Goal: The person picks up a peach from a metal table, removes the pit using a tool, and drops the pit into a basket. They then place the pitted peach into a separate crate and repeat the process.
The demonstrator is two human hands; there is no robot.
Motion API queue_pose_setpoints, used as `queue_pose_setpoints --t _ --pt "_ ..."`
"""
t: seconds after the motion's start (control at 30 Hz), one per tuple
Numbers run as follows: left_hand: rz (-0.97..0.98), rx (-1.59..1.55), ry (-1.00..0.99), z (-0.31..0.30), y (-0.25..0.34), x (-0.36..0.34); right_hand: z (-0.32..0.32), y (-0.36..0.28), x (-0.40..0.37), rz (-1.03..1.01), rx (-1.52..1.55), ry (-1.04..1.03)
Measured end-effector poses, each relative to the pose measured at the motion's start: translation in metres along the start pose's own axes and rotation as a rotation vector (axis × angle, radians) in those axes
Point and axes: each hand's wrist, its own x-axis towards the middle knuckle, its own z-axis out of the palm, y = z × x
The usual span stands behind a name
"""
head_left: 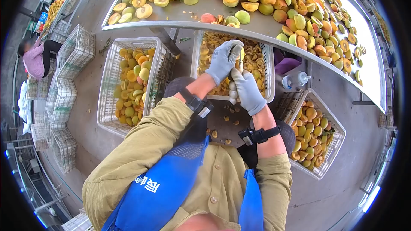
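Observation:
Both hands wear grey gloves and meet above a white crate (270, 77) of small brown-yellow pieces. My left hand (223, 61) is closed around a yellowish piece of fruit (242, 54). Just to its right, my right hand (248, 90) has its fingers wrapped round something slim that touches the fruit; most of it is hidden by the glove. Beyond the crate, a metal table (182, 17) bears many halved and whole yellow, green and red fruits (299, 21).
To the left stands a crate of fruit (102, 98), to the right another (340, 139). A clear bottle (295, 80) is beside the middle crate. Stacked empty crates (64, 98) and a person in pink (35, 62) are at the far left. Pieces lie on the floor (218, 117).

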Motion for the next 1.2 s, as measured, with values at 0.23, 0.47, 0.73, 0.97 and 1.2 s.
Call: queue_pose_setpoints --t 0.23,0.47,0.73,0.97,1.2 --pt "-0.177 0.041 -0.216 -0.017 0.002 -0.003 0.002 0.014 0.0 -0.01 -0.248 0.078" --pt "-0.208 -0.336 -0.102 -0.001 -0.008 -0.005 -0.003 0.014 0.002 -0.023 -0.044 0.07" --pt "-0.53 -0.824 -0.065 0.005 0.005 -0.007 -0.006 0.028 0.017 -0.522 -0.945 0.378" --pt "-0.376 -0.557 0.032 -0.002 0.0 -0.006 0.012 -0.005 -0.004 -0.103 -0.204 0.022" --pt "-0.376 -0.477 -0.072 -0.008 -0.009 -0.009 -0.008 0.036 0.023 -0.634 -0.86 0.133"
